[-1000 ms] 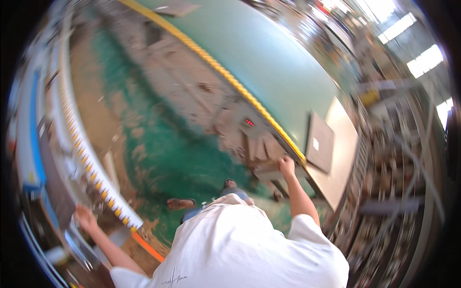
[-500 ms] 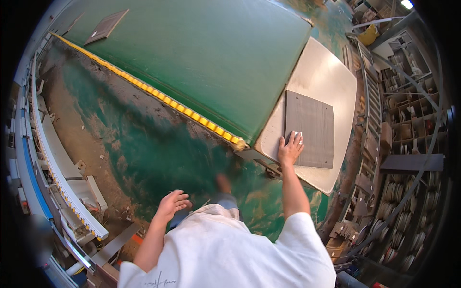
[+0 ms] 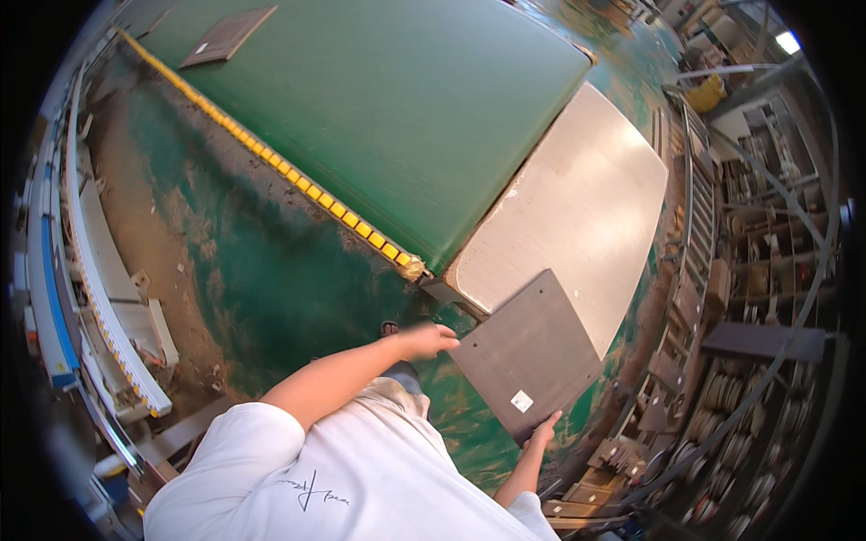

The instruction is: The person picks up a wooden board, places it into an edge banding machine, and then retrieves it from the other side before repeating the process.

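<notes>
A dark grey-brown wood-grain panel (image 3: 528,352) has small holes near its corners and a white label by its near edge. My right hand (image 3: 541,431) grips its near right corner, thumb on top and the other fingers hidden beneath. The panel's far part overlaps the pale metal table (image 3: 577,189); its near part juts out over the floor. At the panel's left corner is my left hand (image 3: 430,341), slightly blurred, fingers stretched toward the edge. Whether the fingertips touch it is unclear.
A green conveyor belt (image 3: 379,117) adjoins the table, edged by yellow rollers (image 3: 307,187). Another labelled panel (image 3: 228,38) lies on the belt. A curved roller rail (image 3: 90,288) runs along the left. At right stand a ladder-like frame (image 3: 699,207) and loaded shelves (image 3: 767,261).
The panel has been pulled toward me, turned, and drawn partly off the table. My right hand has moved from its top to its near corner. My left hand has reached across to the panel.
</notes>
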Available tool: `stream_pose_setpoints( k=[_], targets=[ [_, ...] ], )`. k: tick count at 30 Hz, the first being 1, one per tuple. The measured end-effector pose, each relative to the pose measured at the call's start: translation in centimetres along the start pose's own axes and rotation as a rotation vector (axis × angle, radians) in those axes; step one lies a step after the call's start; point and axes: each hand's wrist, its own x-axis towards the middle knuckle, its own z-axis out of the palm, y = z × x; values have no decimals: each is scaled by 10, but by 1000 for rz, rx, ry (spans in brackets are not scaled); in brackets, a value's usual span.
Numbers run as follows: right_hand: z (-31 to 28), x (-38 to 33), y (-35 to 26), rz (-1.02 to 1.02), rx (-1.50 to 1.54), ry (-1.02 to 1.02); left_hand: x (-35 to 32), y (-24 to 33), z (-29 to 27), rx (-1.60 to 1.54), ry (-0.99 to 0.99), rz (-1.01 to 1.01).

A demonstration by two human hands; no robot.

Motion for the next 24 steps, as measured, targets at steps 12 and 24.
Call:
stream_pose_setpoints(
  k=[12, 24],
  targets=[
    [160, -294, -70, -1039, 213, -548, -298, -90, -137, 99, 691, 414],
    [336, -726, 108, -1066, -832, -1965, -612, -420, -112, -1342, 1855, 310]
  ],
)
